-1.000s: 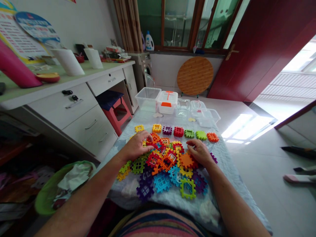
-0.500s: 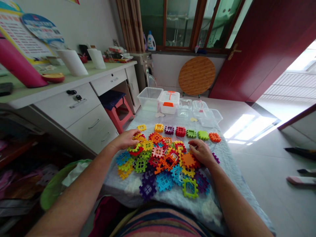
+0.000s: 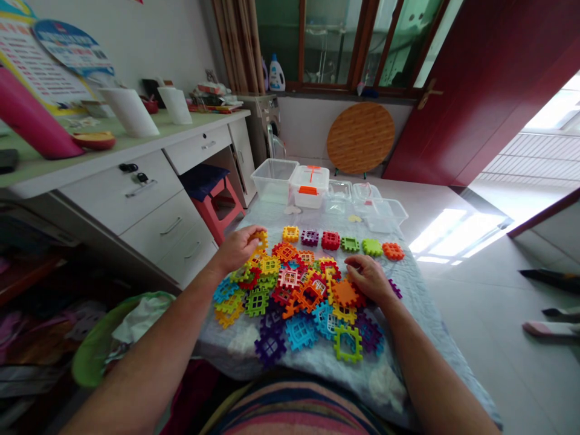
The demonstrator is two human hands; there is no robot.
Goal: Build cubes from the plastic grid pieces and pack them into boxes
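My left hand [image 3: 240, 246] is pinched on a yellow square piece [image 3: 261, 240] at the left end of the row. My right hand [image 3: 366, 277] rests at the right side of the pile, its fingers bent beside an orange solid piece [image 3: 345, 293]; what its fingertips hold, if anything, is hidden. Between the hands spreads a pile of notched plastic squares, among them a pink one [image 3: 289, 278] and a blue one [image 3: 301, 332]. Behind the pile runs a row with a yellow stack [image 3: 290, 234], a purple stack [image 3: 310, 237], a red stack [image 3: 330, 240] and an orange stack [image 3: 393, 251].
Clear plastic boxes, one with an orange-latched lid [image 3: 310, 186], stand at the far edge of the cloth-covered table [image 3: 385, 386]. A desk [image 3: 154, 151] with drawers is at left, with a red stool [image 3: 222, 202] beside it. A green bin [image 3: 88, 356] sits lower left.
My left hand has moved up and away from the pile's left side to the yellow piece at the row's end, which now stands tilted up. My right hand has stayed in place.
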